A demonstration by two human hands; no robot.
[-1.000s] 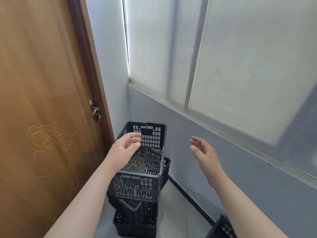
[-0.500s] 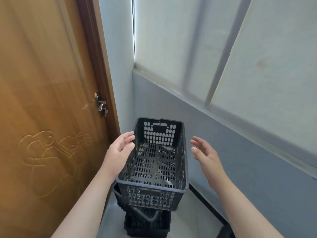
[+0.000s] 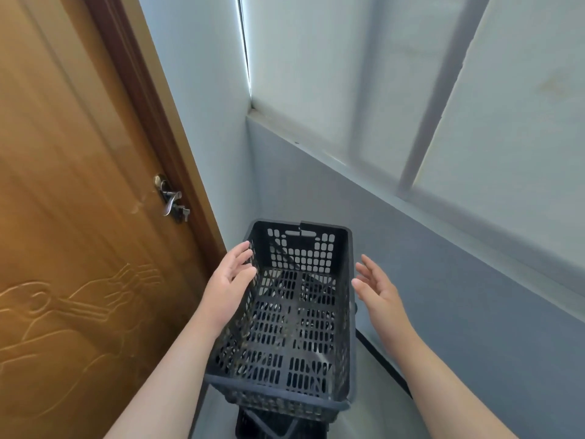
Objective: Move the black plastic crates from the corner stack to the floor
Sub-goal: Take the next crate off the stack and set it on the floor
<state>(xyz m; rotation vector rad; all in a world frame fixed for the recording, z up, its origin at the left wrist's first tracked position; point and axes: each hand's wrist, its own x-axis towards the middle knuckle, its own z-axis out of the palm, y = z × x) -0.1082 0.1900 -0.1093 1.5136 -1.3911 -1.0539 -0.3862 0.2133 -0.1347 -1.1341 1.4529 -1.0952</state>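
Observation:
A black perforated plastic crate (image 3: 294, 331) tops the stack in the corner, its open side up and empty. Another black crate (image 3: 272, 424) shows beneath it at the bottom edge. My left hand (image 3: 229, 280) is at the crate's left rim, palm facing inward, fingers straight and spread. My right hand (image 3: 375, 288) hovers just off the right rim, palm facing inward, fingers straight. Neither hand grips the crate.
A brown wooden door (image 3: 79, 217) with a metal handle (image 3: 171, 198) stands close on the left. A grey-blue wall (image 3: 459, 296) under a frosted window (image 3: 411, 90) runs along the right. Pale floor (image 3: 380, 407) shows beside the stack.
The view has closed in on the stack and the top crate looks larger. Both hands have moved to flank the crate's sides, fingers straightening.

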